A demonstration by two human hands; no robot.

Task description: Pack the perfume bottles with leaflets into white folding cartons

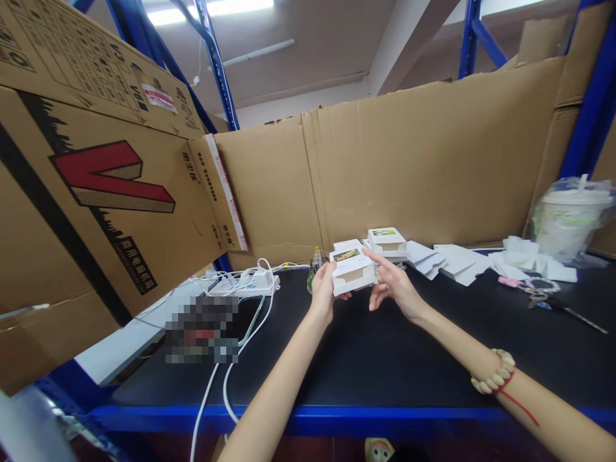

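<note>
A small white paper box (pixel 353 277) with a printed picture on top is held up above the black table. Gripping its left side is my left hand (pixel 323 292), fingers wrapped around the edge and partly under it. The front of the box has a cut-out opening. My right hand (pixel 397 289) is at the box's right side, index finger stretched toward its top and the other fingers loosely curled below. Behind, a similar white box (pixel 386 240) with a green picture sits near the cardboard wall.
Folded white papers (pixel 462 263) lie to the right, near keys (pixel 541 298) and a lidded plastic cup (pixel 568 218). On the left are a power strip (pixel 245 284), white cables and a pixelated item (pixel 202 330). A cardboard wall (pixel 423 154) stands behind, with a large carton (pixel 120 173) at left.
</note>
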